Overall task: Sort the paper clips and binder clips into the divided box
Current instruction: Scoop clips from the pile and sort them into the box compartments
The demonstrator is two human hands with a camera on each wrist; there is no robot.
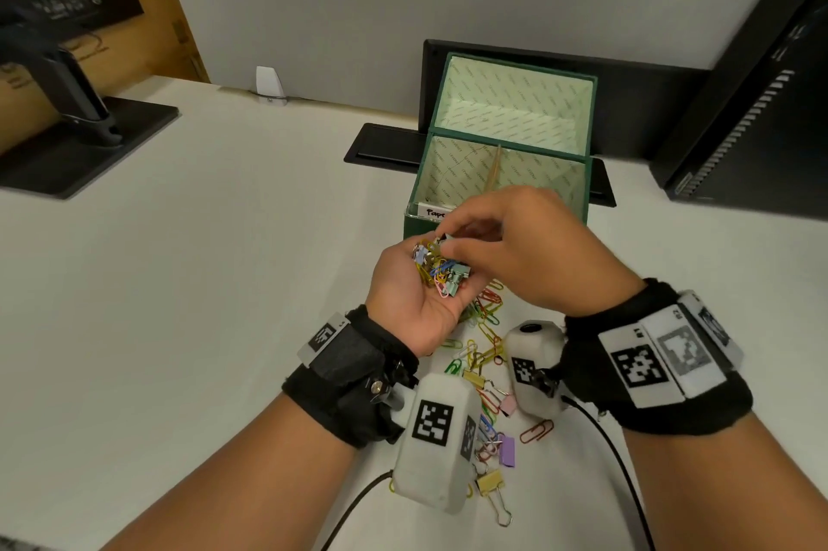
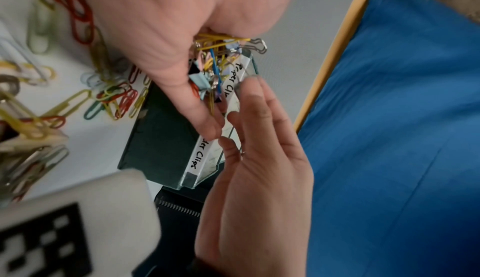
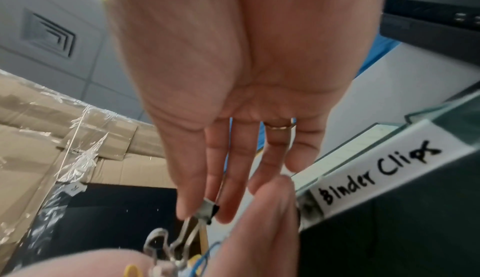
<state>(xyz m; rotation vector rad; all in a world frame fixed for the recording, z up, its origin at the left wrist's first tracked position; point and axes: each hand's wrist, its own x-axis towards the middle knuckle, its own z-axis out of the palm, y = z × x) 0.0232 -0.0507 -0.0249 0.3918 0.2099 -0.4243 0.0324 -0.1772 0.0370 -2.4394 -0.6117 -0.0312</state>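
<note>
My right hand [image 3: 228, 88] has thumb and forefinger pinched on one small binder clip [image 3: 209, 209], gripping the body so the wire handles hang free and don't snag on anything else. I'm picking it out of the mixed handful [image 1: 441, 268] that my left hand [image 1: 416, 304] holds cupped, palm up, fingers curled round so nothing spills. I hold that handful right in front of the green box [image 1: 493, 219], just below its near rim, so each clip has only a short hop to travel.

The box's near half is split by a divider [image 1: 495, 167] into two slots, with handwritten labels on the front edge: paper clips [image 2: 231, 80] on the left, binder clips [image 3: 376, 176] on the right. So this one should go right, I reckon. I can't see the slot floors from here, so no idea how much is in there.

There's plenty left: loose paper clips [image 1: 486, 308] and a few more binder clips [image 1: 490, 483] lie scattered on the desk [image 1: 201, 281] on my side of the box, under and between my wrists.
</note>
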